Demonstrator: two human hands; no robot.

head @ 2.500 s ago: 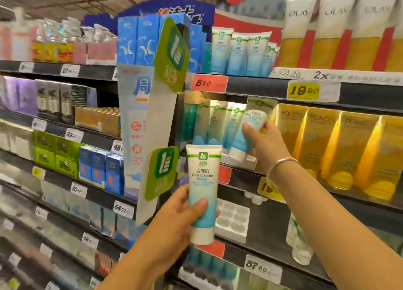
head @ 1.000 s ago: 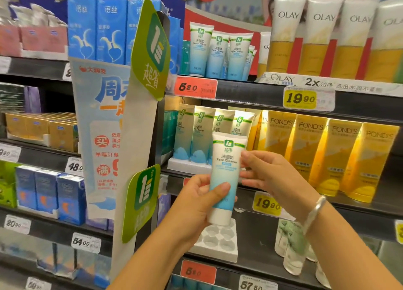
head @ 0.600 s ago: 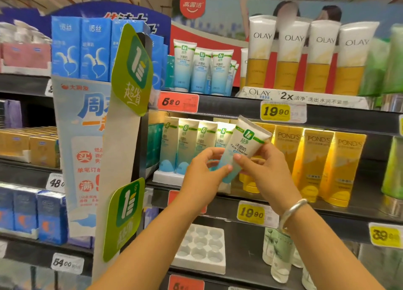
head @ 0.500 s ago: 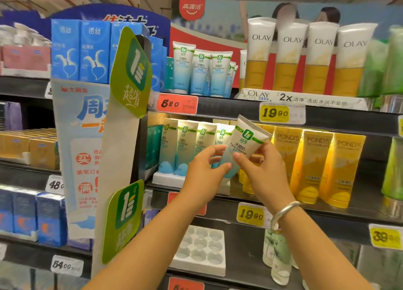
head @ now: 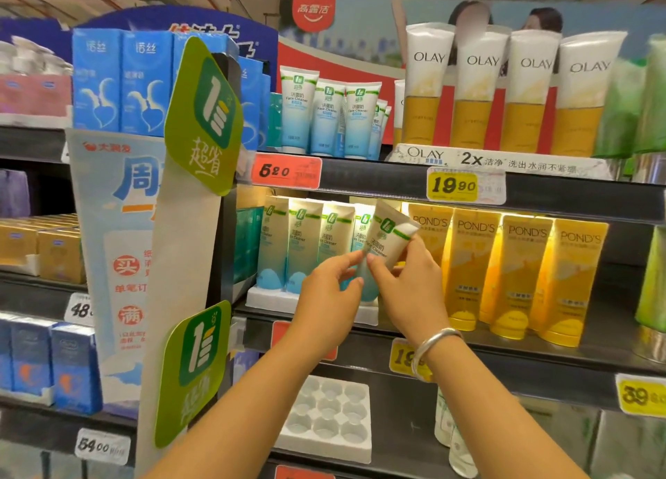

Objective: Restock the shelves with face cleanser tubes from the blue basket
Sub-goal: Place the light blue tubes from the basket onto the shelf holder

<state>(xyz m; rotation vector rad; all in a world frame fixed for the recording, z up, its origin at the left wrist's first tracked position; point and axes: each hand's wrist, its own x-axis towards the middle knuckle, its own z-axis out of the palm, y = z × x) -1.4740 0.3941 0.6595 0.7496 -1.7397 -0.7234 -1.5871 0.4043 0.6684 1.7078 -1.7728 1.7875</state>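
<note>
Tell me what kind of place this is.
Almost certainly a supermarket's skincare aisle. Tiered shelves carry price tags such as the yellow 19.90 label, branded rows of Olay tubes and Pond's tubes, and both hands, left hand and right hand, hold a face cleanser tube at the shelf.

We see both hands on one face cleanser tube (head: 391, 237), tilted right, at the middle shelf (head: 504, 349). Right hand (head: 407, 284) grips it; left hand (head: 329, 294) pinches its lower part. Matching tubes (head: 306, 240) stand upright left, Pond's tubes (head: 522, 273) right.
</note>
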